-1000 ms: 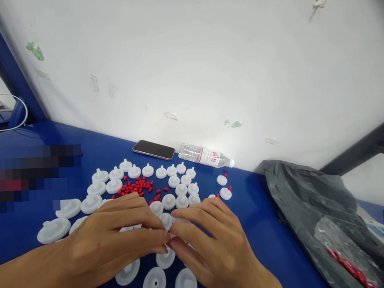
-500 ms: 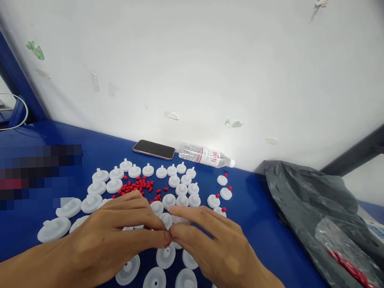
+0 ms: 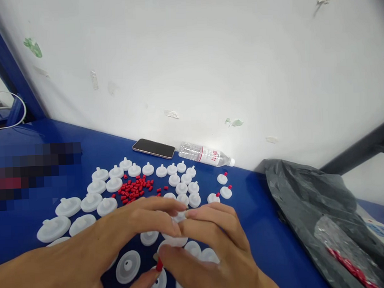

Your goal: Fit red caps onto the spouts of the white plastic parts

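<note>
Holding a white disc (image 3: 174, 239) between both hands, low over a blue table (image 3: 255, 209).

Left hand (image 3: 120, 244) and right hand (image 3: 209, 245) meet fingertip to fingertip, pinching the disc's rim from either side, seemingly to steady it; a red cap (image 3: 159, 265) is nipped between the thumbs just below, close to the disc as if for fitting. More discs (image 3: 127, 266) lie beneath and in rows beyond, ringing a loose pile of red caps (image 3: 135, 189) within reach. Near the wall lie a phone (image 3: 153, 148) and bottle (image 3: 205, 156); a dark bag (image 3: 309, 198) sits to the right.
</note>
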Tool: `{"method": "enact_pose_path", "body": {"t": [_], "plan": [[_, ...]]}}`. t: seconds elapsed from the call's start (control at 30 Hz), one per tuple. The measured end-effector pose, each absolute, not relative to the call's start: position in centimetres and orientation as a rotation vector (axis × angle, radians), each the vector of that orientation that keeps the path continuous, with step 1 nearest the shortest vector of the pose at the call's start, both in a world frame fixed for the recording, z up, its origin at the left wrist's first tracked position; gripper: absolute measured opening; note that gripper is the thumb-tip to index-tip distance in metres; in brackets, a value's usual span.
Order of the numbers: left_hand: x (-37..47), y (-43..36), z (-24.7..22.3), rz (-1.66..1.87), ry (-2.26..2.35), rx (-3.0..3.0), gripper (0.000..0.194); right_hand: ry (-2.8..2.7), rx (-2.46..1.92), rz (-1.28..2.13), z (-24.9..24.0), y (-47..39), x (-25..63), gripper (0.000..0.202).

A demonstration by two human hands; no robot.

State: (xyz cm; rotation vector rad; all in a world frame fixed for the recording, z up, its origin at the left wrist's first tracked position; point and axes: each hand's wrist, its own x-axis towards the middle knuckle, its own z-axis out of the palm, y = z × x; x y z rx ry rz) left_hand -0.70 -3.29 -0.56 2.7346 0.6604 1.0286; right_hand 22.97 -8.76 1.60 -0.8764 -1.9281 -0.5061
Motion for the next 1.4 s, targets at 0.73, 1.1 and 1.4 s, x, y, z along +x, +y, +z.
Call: {"method": "enact_pose_path", "body": {"t": [0.73, 1.1, 1.4], "plan": [[-1.2, -4.1, -2.7, 1.135, 0.659, 2.633, 0.067, -2.2, -0.871, -0.588, 0.3, -10.3, 23.2, 0.019], [-0.8, 0.0, 0.8, 0.941, 0.826, 2.562, 0.028, -2.066, -0.975, -0.335, 2.8, -7.6, 26.2, 0.01], [-0.9, 4.1, -0.6, 0.945, 0.816, 2.692, 0.026, -2.323, -1.721, 0.405, 3.4, -7.4, 29.7, 0.013]]}}
